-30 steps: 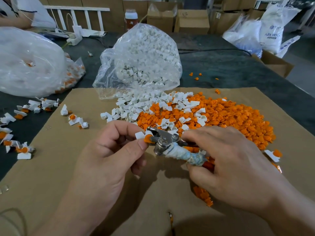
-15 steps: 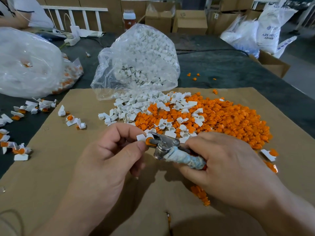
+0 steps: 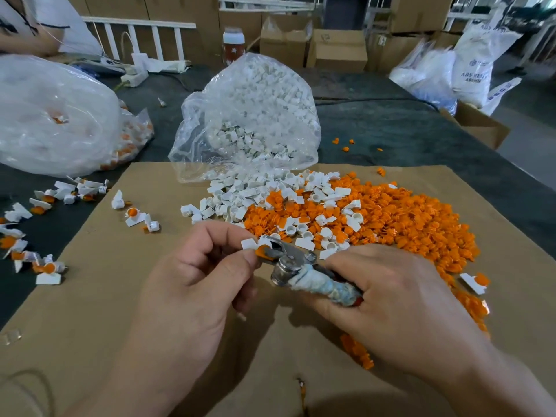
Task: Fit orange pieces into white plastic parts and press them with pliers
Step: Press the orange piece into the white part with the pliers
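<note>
**Pressing station: one part being held in the pliers**

A white plastic part [image 3: 249,244] with an orange piece [image 3: 260,252] seated in it is being held above the middle of the cardboard sheet [image 3: 99,302]. It is being pinched by the left hand [image 3: 186,284], with thumb and forefinger curled onto it and the other fingers folded beneath. The pliers [image 3: 288,260] are being gripped by the right hand [image 3: 400,299], whose fingers are wrapped round the cloth-bound handles. The metal jaws are being applied to the orange piece; whether they are fully closed cannot be told.

A heap of loose orange pieces [image 3: 391,218] is being stored on the far right part of the sheet, touching a spill of white parts [image 3: 237,194] at the sheet's far middle. A clear bag [image 3: 255,115] filled with white parts is being rested on the sheet's far edge. Assembled parts [image 3: 45,203] are being kept at the sheet's left edge, a few on it and most just off it on the dark table [image 3: 391,130].
</note>
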`<move>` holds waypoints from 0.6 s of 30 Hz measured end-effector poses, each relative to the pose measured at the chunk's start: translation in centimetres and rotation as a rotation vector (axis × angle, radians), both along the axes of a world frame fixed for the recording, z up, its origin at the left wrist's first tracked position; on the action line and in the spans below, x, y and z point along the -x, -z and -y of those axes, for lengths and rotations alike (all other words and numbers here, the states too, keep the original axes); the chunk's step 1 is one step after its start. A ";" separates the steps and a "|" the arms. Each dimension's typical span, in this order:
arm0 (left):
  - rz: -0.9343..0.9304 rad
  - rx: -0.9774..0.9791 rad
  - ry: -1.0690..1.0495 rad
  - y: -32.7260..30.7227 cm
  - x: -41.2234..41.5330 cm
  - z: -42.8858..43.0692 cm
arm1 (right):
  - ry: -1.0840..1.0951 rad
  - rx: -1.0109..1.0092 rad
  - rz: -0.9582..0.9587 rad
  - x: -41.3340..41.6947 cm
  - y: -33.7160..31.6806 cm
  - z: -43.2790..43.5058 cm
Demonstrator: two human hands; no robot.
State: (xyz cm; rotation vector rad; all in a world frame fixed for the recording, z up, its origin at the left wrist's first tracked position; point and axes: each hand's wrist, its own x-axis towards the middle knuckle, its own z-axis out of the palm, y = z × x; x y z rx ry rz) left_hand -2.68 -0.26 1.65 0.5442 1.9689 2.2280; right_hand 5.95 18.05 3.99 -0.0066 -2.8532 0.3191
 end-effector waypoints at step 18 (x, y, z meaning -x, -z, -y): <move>0.296 0.268 0.083 0.6 -1.0 -1.4 | -0.053 -0.059 -0.074 0.8 0.4 0.7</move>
